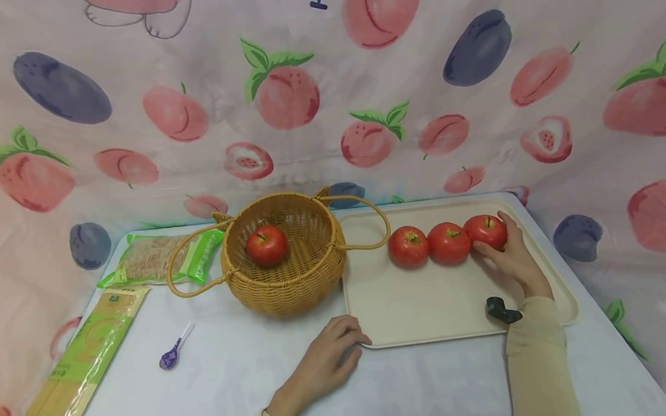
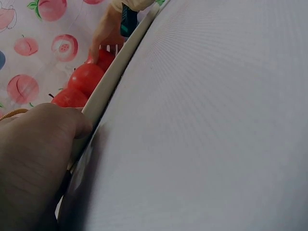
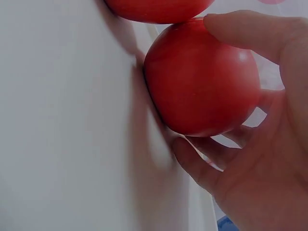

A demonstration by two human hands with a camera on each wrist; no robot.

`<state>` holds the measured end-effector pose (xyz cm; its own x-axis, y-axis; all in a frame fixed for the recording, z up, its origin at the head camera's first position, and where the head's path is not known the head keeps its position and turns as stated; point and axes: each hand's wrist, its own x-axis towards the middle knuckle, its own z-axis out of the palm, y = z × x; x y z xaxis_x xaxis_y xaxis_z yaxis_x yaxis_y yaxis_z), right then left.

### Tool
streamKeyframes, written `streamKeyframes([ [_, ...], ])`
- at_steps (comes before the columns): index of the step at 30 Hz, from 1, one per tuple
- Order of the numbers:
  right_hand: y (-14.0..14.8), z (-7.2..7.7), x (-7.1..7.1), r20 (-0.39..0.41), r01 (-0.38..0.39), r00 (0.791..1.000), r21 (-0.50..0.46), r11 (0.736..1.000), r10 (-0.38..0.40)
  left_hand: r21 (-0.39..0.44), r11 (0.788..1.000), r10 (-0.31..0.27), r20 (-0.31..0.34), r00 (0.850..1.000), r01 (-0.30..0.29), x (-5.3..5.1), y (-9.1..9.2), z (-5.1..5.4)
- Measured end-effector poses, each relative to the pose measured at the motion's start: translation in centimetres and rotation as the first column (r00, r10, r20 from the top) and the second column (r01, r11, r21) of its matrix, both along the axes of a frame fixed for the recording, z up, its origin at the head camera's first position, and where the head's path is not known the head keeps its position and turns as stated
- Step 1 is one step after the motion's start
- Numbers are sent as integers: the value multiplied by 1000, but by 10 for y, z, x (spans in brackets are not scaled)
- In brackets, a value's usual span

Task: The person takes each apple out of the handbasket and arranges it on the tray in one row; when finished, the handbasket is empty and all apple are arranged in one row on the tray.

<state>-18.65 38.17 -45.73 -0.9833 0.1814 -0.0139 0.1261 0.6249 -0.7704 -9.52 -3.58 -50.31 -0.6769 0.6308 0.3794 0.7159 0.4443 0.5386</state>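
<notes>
On the beige tray (image 1: pixel 417 310) three red apples stand in a row, side by side. My right hand (image 1: pixel 511 255) curls round the rightmost apple (image 1: pixel 485 232), thumb on one side and fingers on the other; in the right wrist view this apple (image 3: pixel 202 82) sits low on the tray, touching its neighbour. The middle apple (image 1: pixel 449 243) and the left apple (image 1: pixel 408 247) are untouched. My left hand (image 1: pixel 329 356) rests at the tray's near left corner, fingers loosely bent. Another apple (image 1: pixel 267 245) lies inside the wicker basket (image 1: pixel 286 292).
The basket's right handle (image 1: pixel 381 215) reaches over the tray. Left of the basket lie a green-edged packet (image 1: pixel 155 258), a long green and tan packet (image 1: pixel 86 353) and a purple-wrapped lollipop (image 1: pixel 171 356). A fruit-patterned cloth (image 1: pixel 308 159) hangs behind the table.
</notes>
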Motion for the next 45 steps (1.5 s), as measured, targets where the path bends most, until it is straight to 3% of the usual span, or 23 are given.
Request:
streamKeyframes([
  [5, -1, 3, -1, -110, 1, 994, -35, 999, -5, 7, 1000, -2, -6, 1000, 2, 1, 0, 0],
  [12, -13, 12, -3, -326, -8, 945, -66, 998, -14, -10, 1000, 7, 15, 1000, -7, 1, 0, 2],
  [18, -50, 49, 8, -381, -13, 924, -64, 998, -12, 0, 1000, 9, 11, 1000, -9, 2, -1, 1],
  [22, -69, 58, 7, -384, -50, 923, -20, 999, 38, 9, 1000, 9, 3, 1000, -9, 3, -2, -1],
  [27, -90, 61, -1, -470, -178, 870, -21, 984, 147, 4, 1000, -3, 2, 1000, 3, 2, -1, -2],
  [33, -119, 67, -11, -507, -315, 822, -24, 949, 260, 0, 1000, -1, 7, 1000, 1, 1, -1, 0],
  [37, -137, 72, -15, -535, -392, 772, 27, 920, 344, 7, 1000, -7, 0, 1000, 7, 1, -1, 0],
  [45, -155, 81, -24, -550, -487, 701, 97, 868, 455, 10, 1000, -3, 0, 1000, 3, 1, -1, 1],
])
